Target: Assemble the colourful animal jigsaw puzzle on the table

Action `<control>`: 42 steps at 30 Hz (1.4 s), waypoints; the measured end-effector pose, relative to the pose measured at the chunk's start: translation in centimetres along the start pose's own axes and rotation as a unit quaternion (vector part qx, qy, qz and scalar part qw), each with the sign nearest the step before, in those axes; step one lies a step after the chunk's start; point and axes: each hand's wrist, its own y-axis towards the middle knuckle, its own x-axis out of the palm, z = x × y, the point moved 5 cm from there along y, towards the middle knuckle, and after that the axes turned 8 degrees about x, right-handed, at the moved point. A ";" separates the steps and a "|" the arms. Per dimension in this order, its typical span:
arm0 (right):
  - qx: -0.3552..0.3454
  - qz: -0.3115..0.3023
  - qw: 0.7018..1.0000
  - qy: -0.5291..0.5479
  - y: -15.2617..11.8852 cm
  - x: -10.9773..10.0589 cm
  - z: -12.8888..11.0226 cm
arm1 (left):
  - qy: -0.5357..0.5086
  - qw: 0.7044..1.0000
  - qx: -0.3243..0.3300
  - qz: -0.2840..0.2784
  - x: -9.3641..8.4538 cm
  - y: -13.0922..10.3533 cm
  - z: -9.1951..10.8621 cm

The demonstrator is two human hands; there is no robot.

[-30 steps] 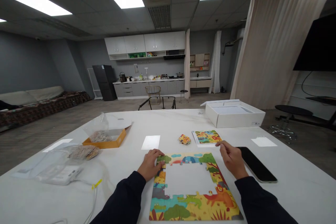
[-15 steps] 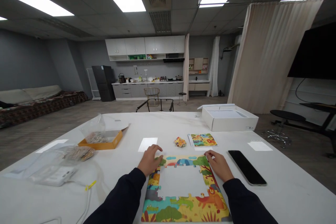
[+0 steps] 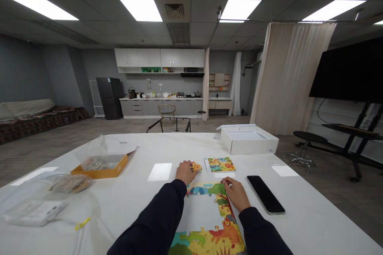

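The grip of the left hand (image 3: 186,172) cannot be told for certain: its fingers are bent at the small pile of puzzle pieces (image 3: 196,167), but whether one is pinched is hidden by the hand itself. The right hand (image 3: 236,193) is held with its fingers loosely curled at the far right corner of the puzzle frame (image 3: 229,234); whether that corner is gripped or merely touched cannot be told either. Since half a second ago, the left hand has been taken from the frame's far left corner and brought to the pile, while the right hand has been kept at its corner. By this, the work seems to have been shifted from the border to the loose pieces, with the frame steadied, if at all, from one side only. The frame is laid flat on the smooth white table (image 3: 131,199), which shows through its middle; its left side is covered by the dark sleeve (image 3: 152,219). It is made up of thin, board-like pieces with knobbed edges, brightly printed with a lion and trees. Beyond it, a flat rectangular picture card (image 3: 220,164) is set beside the pile; to the right, a glossy black phone (image 3: 265,194) is placed.
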 end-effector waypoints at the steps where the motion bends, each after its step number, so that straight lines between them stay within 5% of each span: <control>1: 0.000 0.001 1.000 -0.005 0.0 0.0 0.0 | 0.000 1.000 0.002 0.000 0.2 0.1 0.0; 9: 0.006 0.006 1.000 -0.011 -0.2 -0.1 -0.2 | -0.038 0.999 0.017 0.034 -0.1 0.3 0.1; 16: 0.003 0.003 1.000 -0.009 -0.1 0.0 0.1 | -0.128 0.981 0.111 0.095 -5.9 -4.9 0.0; 19: 0.005 0.003 1.000 -0.010 -0.2 0.0 0.0 | -0.165 0.969 0.148 0.112 -8.8 -9.2 -2.3; 24: 0.007 0.001 1.000 -0.011 -0.3 -0.2 0.1 | -0.189 0.969 0.091 0.132 -11.6 -14.4 -8.1; 28: 0.011 0.005 1.000 -0.011 -0.4 -0.2 0.4 | -0.199 0.969 0.067 0.130 -11.4 -15.1 -9.6; 42: 0.017 0.030 0.997 0.065 -2.1 -0.4 0.1 | -0.214 0.963 0.096 0.135 -10.9 -15.0 -8.9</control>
